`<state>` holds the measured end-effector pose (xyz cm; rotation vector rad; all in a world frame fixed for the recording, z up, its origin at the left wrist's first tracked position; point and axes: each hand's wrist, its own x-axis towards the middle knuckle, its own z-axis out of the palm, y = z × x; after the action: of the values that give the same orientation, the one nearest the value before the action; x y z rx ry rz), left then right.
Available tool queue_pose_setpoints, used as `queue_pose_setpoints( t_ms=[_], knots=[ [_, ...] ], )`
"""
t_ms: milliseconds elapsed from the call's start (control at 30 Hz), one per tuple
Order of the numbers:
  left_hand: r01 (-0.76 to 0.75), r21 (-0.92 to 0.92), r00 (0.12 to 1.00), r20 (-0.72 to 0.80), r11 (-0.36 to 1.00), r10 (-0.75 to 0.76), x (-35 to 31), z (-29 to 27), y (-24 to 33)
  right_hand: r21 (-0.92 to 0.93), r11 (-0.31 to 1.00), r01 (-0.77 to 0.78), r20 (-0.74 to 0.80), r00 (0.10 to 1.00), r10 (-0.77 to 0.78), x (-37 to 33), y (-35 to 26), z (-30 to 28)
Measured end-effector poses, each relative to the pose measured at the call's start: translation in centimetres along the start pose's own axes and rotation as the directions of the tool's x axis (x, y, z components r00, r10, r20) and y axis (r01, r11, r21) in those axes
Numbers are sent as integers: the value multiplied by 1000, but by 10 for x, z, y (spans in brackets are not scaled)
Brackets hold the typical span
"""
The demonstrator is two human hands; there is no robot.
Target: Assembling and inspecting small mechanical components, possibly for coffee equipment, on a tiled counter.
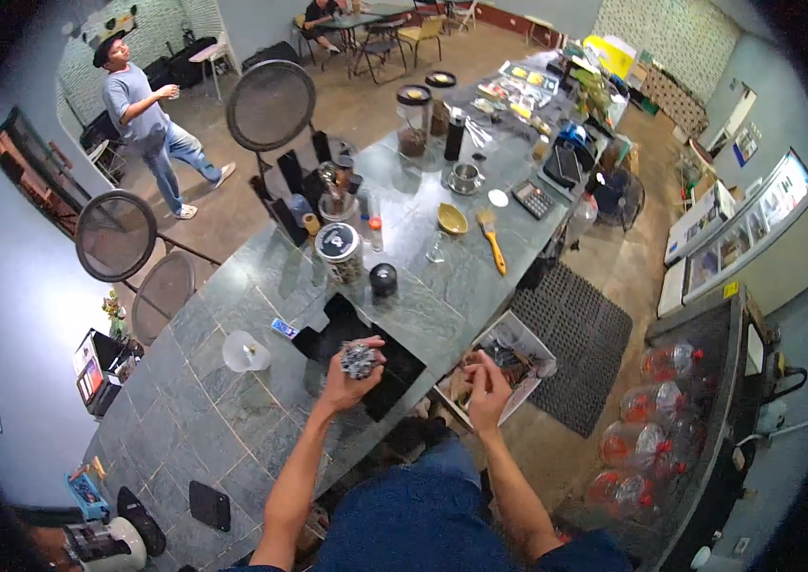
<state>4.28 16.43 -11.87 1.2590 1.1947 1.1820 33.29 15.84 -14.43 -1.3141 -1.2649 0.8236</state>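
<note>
On the left, a cloudy plastic cup point(244, 354) is standing on the grey counter point(256, 424), and the left hand point(348, 389) is holding a bumpy silver lump point(359, 360) in bent fingers, so it is already up over the black mat point(400, 374). Further right, the right hand point(488, 393) is bending its fingers near the white box point(521, 394); I can't tell if it's pinching anything, or how much is left to do.

Clump point(359, 361) mottled grey and white; mat point(398, 368) black; counter point(256, 419) grey-green, pale-gridded; brush handle point(498, 257) orange-yellow.
</note>
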Motion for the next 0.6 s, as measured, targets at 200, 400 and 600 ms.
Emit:
queue_pose_setpoints(
  t_ms=[200, 400, 600],
  knots=[
    [36, 103, 995, -99, 994, -25, 4, 24, 11, -43, 861, -506, -177, 852, 492, -7, 267, -98],
    [62, 429, 993, -118, 901, -12, 14, 29, 24, 255, 471, -844, -65, 471, 880, -32, 461, -122],
    [179, 504, 967, -250, 845, -55, 2, 30, 16, 470, 455, -756, -233, 391, 890, 22, 549, -91]
  ],
)
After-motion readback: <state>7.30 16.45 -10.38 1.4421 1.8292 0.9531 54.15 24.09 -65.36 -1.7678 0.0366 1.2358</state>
